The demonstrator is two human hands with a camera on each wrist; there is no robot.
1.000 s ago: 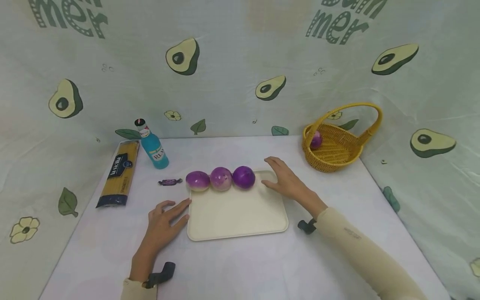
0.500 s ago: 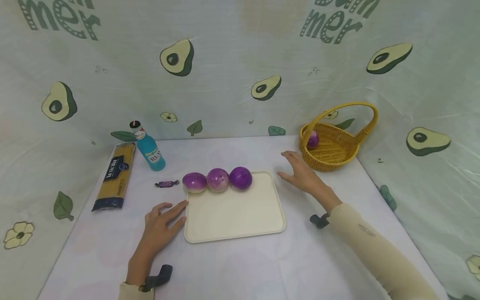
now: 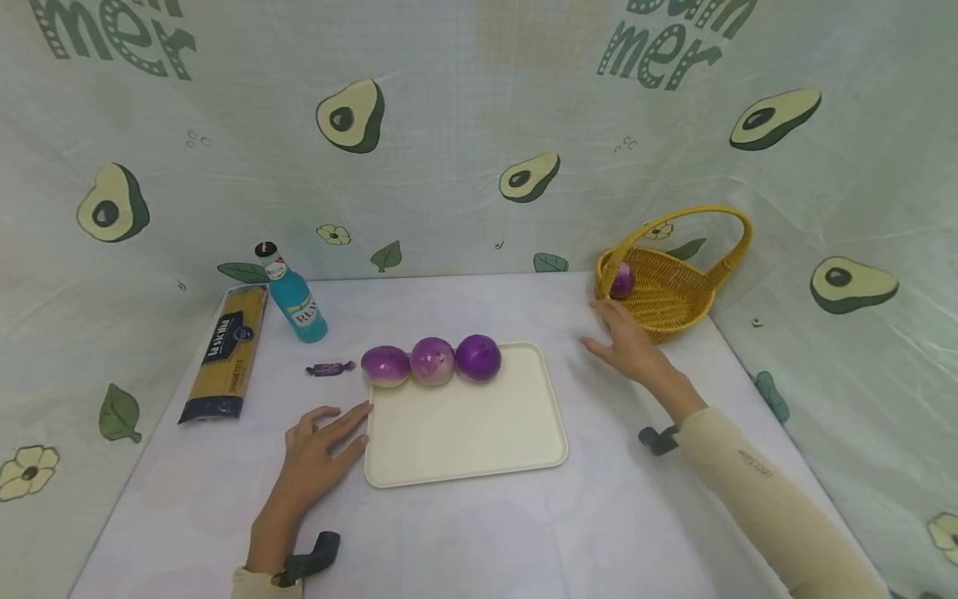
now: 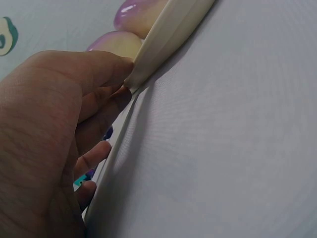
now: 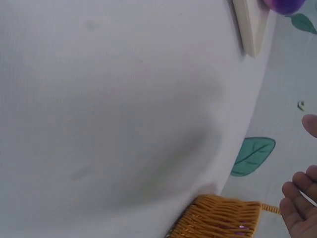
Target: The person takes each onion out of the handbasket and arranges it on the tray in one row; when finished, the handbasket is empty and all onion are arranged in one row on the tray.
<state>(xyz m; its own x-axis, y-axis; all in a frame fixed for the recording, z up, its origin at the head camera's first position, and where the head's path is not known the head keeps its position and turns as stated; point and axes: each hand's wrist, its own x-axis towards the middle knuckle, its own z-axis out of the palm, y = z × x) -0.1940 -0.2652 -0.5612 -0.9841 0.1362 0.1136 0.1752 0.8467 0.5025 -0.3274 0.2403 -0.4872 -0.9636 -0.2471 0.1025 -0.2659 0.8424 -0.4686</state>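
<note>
A shallow cream tray (image 3: pixel 464 433) lies on the table with three glossy purple-and-cream round vegetables along its far edge: a left one (image 3: pixel 385 366), a middle one (image 3: pixel 432 360) and a darker right one (image 3: pixel 479 358). At the tray's left edge, my left hand (image 3: pixel 314 457) touches the rim with thumb and forefinger, seen closer in the left wrist view (image 4: pixel 54 109). My right hand (image 3: pixel 632 349) is held over the table at the front left of the yellow wicker basket (image 3: pixel 662 291), fingers extended and holding nothing. Inside the basket sits another purple vegetable (image 3: pixel 623 280).
Left of the tray lies a purple wrapped candy (image 3: pixel 330 368). Behind it stands a blue bottle (image 3: pixel 298 304), beside a pack of spaghetti (image 3: pixel 228 353). A cloth backdrop (image 3: pixel 449 125) printed with avocados hangs at the table's back and sides.
My right hand has moved rightward from above the tray's far right corner to the basket's near side. The left hand stays at the tray edge. The head view has shifted slightly.
</note>
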